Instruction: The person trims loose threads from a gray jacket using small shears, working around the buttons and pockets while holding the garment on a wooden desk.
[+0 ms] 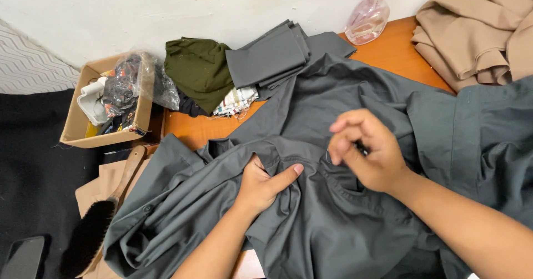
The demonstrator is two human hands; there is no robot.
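Cardboard box (78, 132), wooden brush (97, 223), spray bottle (368, 13), tan cloth (477, 32).

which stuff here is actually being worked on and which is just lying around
In hand: grey garment, pressed by the left hand and pinched by the right hand.

Lying about: brush, cardboard box, folded grey cloth, green cloth, spray bottle, tan fabric.

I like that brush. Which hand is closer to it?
Left. The left hand grips the grey shirt just right of the brush; the right hand is farther right.
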